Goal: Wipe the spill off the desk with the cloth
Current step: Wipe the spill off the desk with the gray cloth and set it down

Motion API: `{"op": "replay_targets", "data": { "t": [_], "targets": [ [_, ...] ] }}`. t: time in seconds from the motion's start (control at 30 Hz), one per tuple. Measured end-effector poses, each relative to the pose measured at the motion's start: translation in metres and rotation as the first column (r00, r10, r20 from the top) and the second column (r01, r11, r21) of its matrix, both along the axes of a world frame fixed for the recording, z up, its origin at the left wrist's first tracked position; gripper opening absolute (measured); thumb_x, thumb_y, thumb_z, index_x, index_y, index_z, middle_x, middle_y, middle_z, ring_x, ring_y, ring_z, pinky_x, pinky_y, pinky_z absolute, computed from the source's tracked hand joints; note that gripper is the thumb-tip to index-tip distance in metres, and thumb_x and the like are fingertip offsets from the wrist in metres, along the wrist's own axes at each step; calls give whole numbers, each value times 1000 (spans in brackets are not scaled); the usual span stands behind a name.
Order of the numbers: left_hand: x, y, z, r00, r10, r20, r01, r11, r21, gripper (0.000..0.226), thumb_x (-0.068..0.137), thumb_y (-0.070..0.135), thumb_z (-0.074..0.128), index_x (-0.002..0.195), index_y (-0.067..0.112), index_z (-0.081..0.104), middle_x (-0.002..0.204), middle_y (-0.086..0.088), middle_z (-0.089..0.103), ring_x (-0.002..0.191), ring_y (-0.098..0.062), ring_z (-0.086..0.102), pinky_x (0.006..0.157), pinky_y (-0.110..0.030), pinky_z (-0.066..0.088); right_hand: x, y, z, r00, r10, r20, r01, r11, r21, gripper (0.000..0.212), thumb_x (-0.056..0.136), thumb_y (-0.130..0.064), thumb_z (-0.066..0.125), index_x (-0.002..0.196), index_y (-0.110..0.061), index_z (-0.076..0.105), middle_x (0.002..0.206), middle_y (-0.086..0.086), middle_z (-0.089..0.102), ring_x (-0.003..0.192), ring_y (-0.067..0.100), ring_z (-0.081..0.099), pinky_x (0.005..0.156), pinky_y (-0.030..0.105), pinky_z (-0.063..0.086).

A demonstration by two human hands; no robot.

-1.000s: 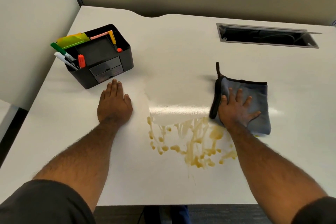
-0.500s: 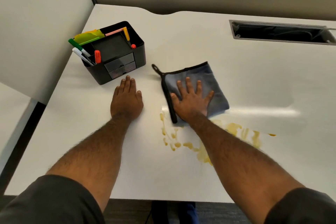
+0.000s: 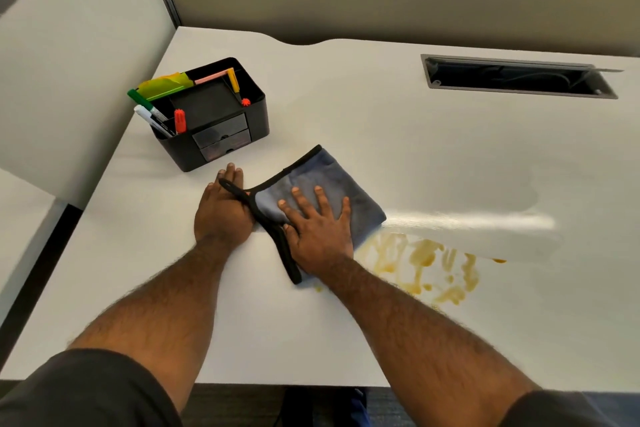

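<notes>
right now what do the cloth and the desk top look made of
Cloth: soft blue-grey fabric, likely microfibre, matte and fuzzy, with black stitched edging and a loop. Desk: smooth white top, probably laminate, semi-gloss; it mirrors a bright light streak.

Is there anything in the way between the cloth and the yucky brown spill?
No, nothing visible. The right hand presses flat on the blue cloth, and the spill starts right at the cloth's right edge on bare desk. The left hand and black organizer sit on the other side.

Blue cloth (image 3: 332,180) flat on desk (image 3: 415,135); brown spill (image 3: 422,263) beside.
</notes>
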State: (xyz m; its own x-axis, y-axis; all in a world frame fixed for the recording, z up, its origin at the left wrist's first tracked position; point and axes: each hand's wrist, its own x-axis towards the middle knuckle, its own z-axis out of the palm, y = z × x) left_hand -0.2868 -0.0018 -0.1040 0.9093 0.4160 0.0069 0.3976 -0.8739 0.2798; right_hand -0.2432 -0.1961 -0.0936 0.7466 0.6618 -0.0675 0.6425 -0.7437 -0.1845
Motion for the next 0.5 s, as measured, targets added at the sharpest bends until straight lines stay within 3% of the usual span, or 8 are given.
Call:
{"op": "replay_targets", "data": {
  "t": [0.13,0.23,0.5],
  "targets": [
    [0,-8,1,996,43,79,-45,999,28,53,99,22,35,149,6,28,159,-11,23,148,-26,19,120,-38,12,17,-20,0,998,-67,1,67,998,7,52,96,-51,19,148,-44,21,161,-11,14,149,26,5,109,65,-13],
    [1,-9,1,997,62,50,-64,997,33,53,101,25,26,151,7,22,161,-9,18,149,-23,15,121,-37,10,43,-49,0,981,-191,16,191,982,1,50,97,-48,25,147,-45,21,160,-15,18,148,25,9,109,69,-4],
    [0,-5,-2,999,46,28,-47,998,35,53,102,26,25,151,6,19,161,-9,15,149,-23,12,122,-37,8,102,-163,2,862,-506,-18,506,862,-17,48,100,-48,24,148,-45,18,161,-18,12,149,22,6,111,69,0]
  ]
}}
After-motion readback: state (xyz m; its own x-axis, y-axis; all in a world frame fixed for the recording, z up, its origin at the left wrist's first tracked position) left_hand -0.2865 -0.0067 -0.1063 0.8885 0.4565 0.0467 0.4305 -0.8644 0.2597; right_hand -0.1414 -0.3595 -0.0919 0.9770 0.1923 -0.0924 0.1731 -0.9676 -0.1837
